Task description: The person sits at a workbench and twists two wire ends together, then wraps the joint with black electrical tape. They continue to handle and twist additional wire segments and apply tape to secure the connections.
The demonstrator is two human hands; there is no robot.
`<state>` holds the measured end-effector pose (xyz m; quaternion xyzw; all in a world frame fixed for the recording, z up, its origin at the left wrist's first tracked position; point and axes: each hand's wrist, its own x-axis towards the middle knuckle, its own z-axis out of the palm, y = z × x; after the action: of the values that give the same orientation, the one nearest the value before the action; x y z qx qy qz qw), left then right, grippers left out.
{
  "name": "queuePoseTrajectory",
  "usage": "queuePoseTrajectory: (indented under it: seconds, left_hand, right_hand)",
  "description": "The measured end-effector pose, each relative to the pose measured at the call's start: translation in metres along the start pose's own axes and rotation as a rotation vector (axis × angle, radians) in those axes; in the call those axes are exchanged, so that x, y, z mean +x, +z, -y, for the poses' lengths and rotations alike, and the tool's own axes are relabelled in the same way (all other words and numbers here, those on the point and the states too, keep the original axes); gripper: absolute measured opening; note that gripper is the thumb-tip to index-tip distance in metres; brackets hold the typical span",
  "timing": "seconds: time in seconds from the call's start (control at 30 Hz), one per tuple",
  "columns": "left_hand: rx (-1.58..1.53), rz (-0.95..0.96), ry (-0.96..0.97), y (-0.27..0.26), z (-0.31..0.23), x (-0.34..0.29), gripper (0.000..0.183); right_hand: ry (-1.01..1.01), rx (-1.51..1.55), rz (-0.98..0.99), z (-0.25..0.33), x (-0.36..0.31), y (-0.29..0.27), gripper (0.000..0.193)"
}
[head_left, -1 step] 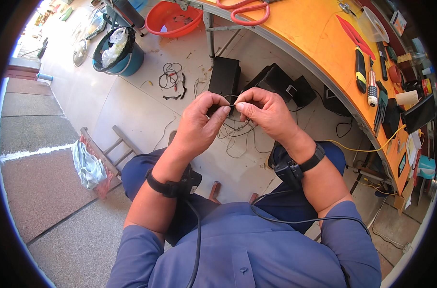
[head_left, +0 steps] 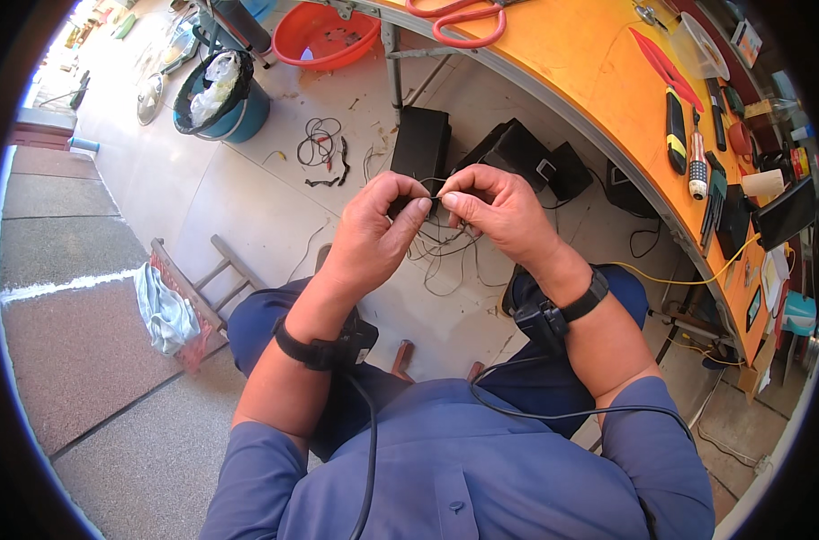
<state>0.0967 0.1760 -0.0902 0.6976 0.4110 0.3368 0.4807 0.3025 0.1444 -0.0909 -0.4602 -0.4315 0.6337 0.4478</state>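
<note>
Above my knees, my left hand (head_left: 372, 227) and my right hand (head_left: 503, 214) are held close together, each pinched between thumb and forefinger. A thin wire (head_left: 436, 197) runs between the two pinches, and both hands grip it. Its ends inside my fingers are hidden. More thin wire (head_left: 441, 281) hangs or lies in loose loops below my hands; I cannot tell whether it joins the piece I hold. Just past my fingers a black box (head_left: 420, 135) stands on the floor. A black band with a small device circles each wrist, with a black cable trailing from each.
An orange table (head_left: 553, 45) curves along the right, bearing red-handled scissors (head_left: 468, 24), pliers (head_left: 675, 130) and a screwdriver (head_left: 697, 166). Black boxes (head_left: 522, 153) sit beneath it. On the floor are coiled leads (head_left: 318, 144), a blue bucket (head_left: 246, 121), a red basin (head_left: 337, 56) and a cloth-draped stool (head_left: 207, 306).
</note>
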Motion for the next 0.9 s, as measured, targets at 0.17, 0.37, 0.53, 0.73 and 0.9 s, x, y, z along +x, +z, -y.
queuePoseTrajectory:
  seconds: [0.17, 0.37, 0.53, 0.73, 0.9]
  left_hand:
    - [-0.076, -0.020, -0.049, 0.001, 0.000, -0.001, 0.008]
    - [-0.252, 0.038, -0.184, 0.003, -0.002, -0.004, 0.008]
    - [-0.353, 0.059, -0.185, 0.004, -0.001, -0.005, 0.009]
    - [-0.361, 0.077, -0.212, 0.007, 0.001, -0.005, 0.008]
    - [-0.575, 0.061, -0.302, 0.018, 0.001, -0.008, 0.010]
  right_hand:
    - [0.023, 0.007, 0.004, 0.000, -0.001, -0.001, 0.011]
    - [-0.208, -0.110, -0.013, -0.005, 0.003, -0.001, 0.008]
    - [-0.214, -0.253, -0.050, -0.001, 0.000, 0.000, 0.008]
    - [-0.285, -0.338, -0.112, 0.003, -0.003, 0.005, 0.009]
    - [-0.304, -0.312, -0.143, 0.000, -0.004, 0.012, 0.008]
